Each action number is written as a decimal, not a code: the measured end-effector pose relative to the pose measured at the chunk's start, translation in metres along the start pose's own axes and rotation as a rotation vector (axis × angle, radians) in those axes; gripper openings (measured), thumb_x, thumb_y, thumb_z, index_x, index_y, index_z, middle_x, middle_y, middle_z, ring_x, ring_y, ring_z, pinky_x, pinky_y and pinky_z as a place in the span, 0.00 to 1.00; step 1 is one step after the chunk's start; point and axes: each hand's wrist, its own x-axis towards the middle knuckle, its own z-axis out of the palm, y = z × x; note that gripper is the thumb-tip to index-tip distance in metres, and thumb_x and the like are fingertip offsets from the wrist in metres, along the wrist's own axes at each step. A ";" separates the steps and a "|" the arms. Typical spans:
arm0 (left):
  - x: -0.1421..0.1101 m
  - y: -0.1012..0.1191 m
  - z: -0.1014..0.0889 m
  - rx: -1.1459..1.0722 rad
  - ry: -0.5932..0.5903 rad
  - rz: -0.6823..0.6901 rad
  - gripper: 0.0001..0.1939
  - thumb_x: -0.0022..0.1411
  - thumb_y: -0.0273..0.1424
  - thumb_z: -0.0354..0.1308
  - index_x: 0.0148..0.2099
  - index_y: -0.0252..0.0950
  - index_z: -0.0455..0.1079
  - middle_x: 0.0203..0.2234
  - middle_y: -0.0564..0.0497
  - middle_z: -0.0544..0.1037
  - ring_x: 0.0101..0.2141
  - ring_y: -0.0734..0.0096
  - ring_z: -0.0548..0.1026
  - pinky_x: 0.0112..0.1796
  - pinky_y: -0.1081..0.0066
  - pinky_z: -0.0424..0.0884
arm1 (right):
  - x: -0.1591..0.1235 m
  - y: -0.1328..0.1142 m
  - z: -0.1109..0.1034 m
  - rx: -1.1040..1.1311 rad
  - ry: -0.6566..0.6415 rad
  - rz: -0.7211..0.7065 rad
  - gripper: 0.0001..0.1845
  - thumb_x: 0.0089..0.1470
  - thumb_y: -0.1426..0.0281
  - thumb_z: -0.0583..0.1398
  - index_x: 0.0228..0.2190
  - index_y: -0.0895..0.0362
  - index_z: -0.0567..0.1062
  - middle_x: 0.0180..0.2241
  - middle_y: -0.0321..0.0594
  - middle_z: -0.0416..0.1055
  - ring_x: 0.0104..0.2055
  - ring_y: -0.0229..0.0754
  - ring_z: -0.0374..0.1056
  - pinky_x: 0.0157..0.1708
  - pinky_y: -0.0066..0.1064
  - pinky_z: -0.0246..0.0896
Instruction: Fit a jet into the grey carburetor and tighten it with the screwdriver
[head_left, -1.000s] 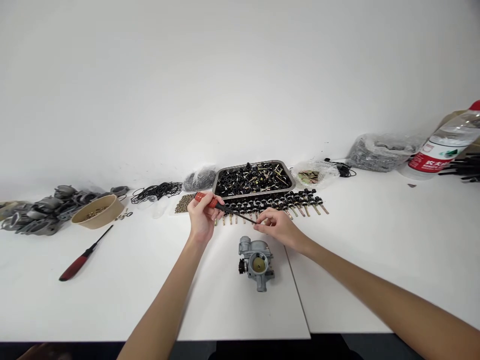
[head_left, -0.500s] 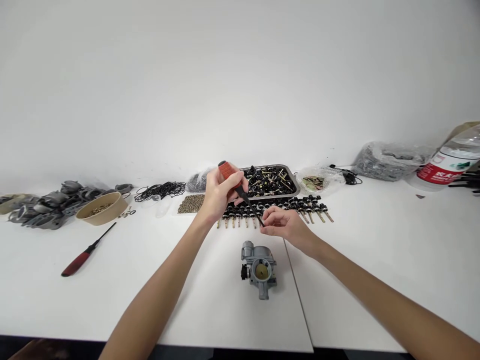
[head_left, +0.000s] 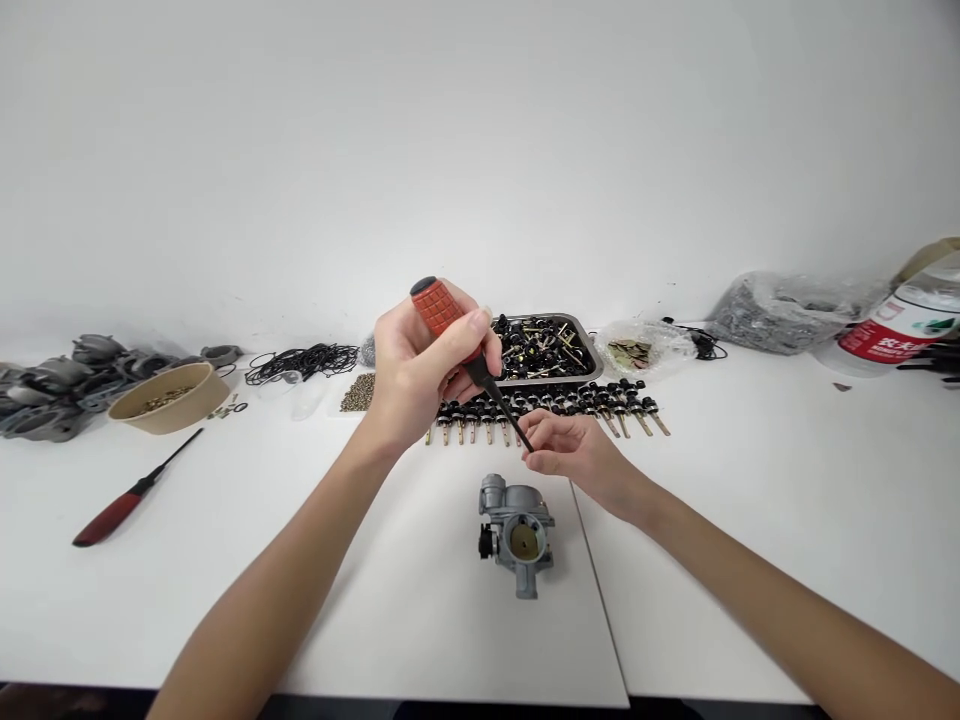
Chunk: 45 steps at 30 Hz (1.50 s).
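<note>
Left hand [head_left: 420, 375] clamped on screwdriver [head_left: 469, 360], tip at small part pinched in right hand [head_left: 574, 450]. Carburetor [head_left: 517, 530] sits on counter [head_left: 750, 500] just near of hands, untouched; looks like fitting not yet begun.

A plain white wall [head_left: 480, 150] fills the upper half of the view, without any window or picture. Below it stands a white desk [head_left: 750, 480], made of two tops that meet in a thin seam [head_left: 596, 590]. The light is soft and even, with weak shadows. Under the front edge, a dark floor [head_left: 675, 712] shows.
</note>
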 end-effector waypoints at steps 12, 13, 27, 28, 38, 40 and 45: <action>-0.001 0.022 -0.007 0.172 -0.060 0.175 0.11 0.58 0.35 0.61 0.28 0.36 0.65 0.16 0.54 0.74 0.09 0.82 0.59 0.09 0.77 0.51 | -0.014 -0.009 0.012 -0.591 -0.537 -0.023 0.38 0.36 0.61 0.73 0.50 0.44 0.70 0.59 0.40 0.52 0.62 0.49 0.52 0.58 0.38 0.56; -0.002 0.024 -0.007 0.170 -0.058 0.188 0.11 0.57 0.35 0.61 0.28 0.36 0.65 0.16 0.54 0.74 0.08 0.82 0.59 0.09 0.77 0.50 | -0.015 -0.008 0.016 -0.593 -0.532 -0.014 0.35 0.38 0.61 0.72 0.49 0.44 0.70 0.58 0.40 0.52 0.59 0.48 0.55 0.55 0.36 0.58; -0.018 0.033 0.009 0.141 -0.091 0.052 0.10 0.54 0.30 0.65 0.25 0.34 0.69 0.15 0.53 0.73 0.11 0.80 0.63 0.09 0.78 0.51 | -0.020 -0.010 0.024 -0.674 -0.531 -0.070 0.26 0.46 0.71 0.66 0.47 0.44 0.71 0.56 0.39 0.50 0.57 0.45 0.56 0.55 0.35 0.57; -0.019 0.032 0.010 0.136 -0.107 0.037 0.10 0.54 0.30 0.65 0.25 0.34 0.69 0.15 0.52 0.74 0.11 0.81 0.62 0.08 0.79 0.51 | -0.020 -0.010 0.024 -0.675 -0.533 -0.072 0.26 0.45 0.71 0.66 0.47 0.44 0.72 0.56 0.39 0.50 0.58 0.45 0.55 0.56 0.36 0.56; -0.023 0.034 0.012 0.284 -0.253 0.064 0.08 0.58 0.31 0.60 0.27 0.35 0.71 0.17 0.51 0.75 0.12 0.82 0.61 0.09 0.78 0.55 | -0.020 -0.013 0.025 -0.669 -0.530 -0.089 0.25 0.45 0.72 0.66 0.46 0.45 0.72 0.55 0.39 0.51 0.58 0.44 0.54 0.57 0.35 0.56; -0.024 0.038 0.011 0.320 -0.263 0.074 0.08 0.59 0.30 0.59 0.27 0.35 0.71 0.17 0.51 0.75 0.12 0.81 0.62 0.09 0.77 0.57 | -0.020 -0.015 0.026 -0.681 -0.534 -0.102 0.25 0.46 0.72 0.66 0.47 0.45 0.72 0.55 0.39 0.52 0.58 0.45 0.54 0.57 0.36 0.56; -0.028 0.050 0.006 0.353 -0.267 0.152 0.07 0.60 0.28 0.58 0.28 0.33 0.70 0.18 0.51 0.75 0.13 0.79 0.65 0.09 0.77 0.56 | -0.018 -0.020 0.027 -0.720 -0.568 -0.152 0.24 0.46 0.75 0.64 0.46 0.46 0.71 0.56 0.39 0.53 0.59 0.46 0.53 0.58 0.38 0.54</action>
